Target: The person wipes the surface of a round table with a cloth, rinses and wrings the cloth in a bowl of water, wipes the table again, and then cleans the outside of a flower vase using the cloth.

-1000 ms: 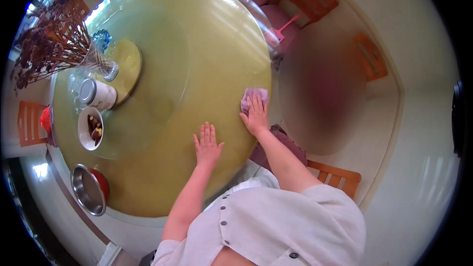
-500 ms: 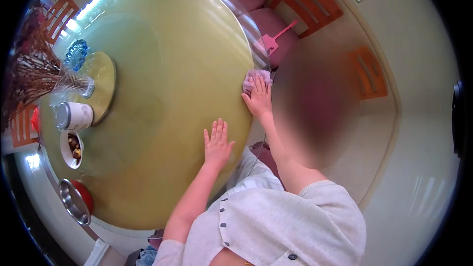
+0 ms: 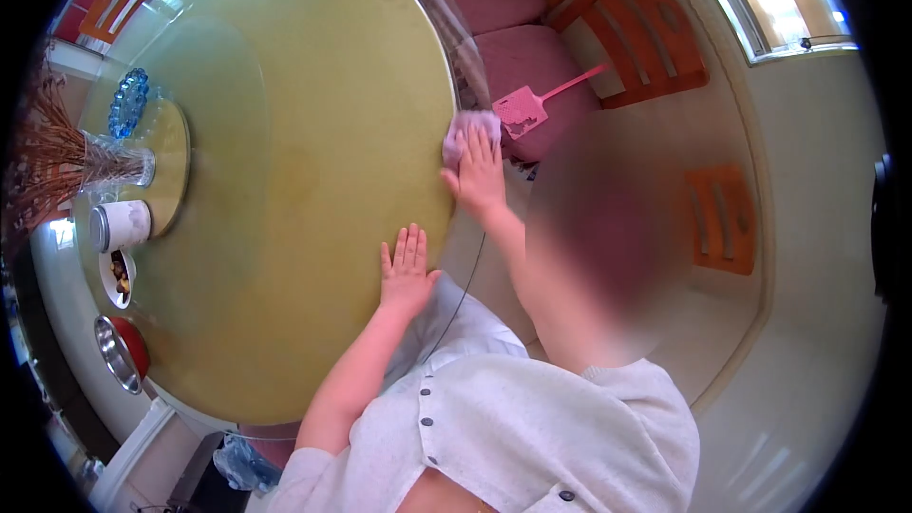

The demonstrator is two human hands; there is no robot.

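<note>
The round table (image 3: 313, 133) has a yellow-green top with a clear cover at its rim. At its right edge, my right hand (image 3: 480, 179) holds a pale purple cloth (image 3: 467, 128) against the rim, fingers extended over it. The palm covers part of the cloth. My left hand (image 3: 408, 277) lies flat on the tabletop near the edge closest to me, its fingers stretched out and nothing in it.
A pink fly swatter (image 3: 522, 112) rests on a mauve chair seat (image 3: 532, 62) beyond the cloth. Dried stems in a vase (image 3: 142, 167), a blue glass dish (image 3: 128, 103), a labelled can (image 3: 123, 225), a white bowl (image 3: 114, 277) and a metal bowl (image 3: 116, 356) stand at left.
My right hand and the cloth have shifted slightly along the table's rim, away from me. My left hand stays flat on the table. The whole view has turned a little.
</note>
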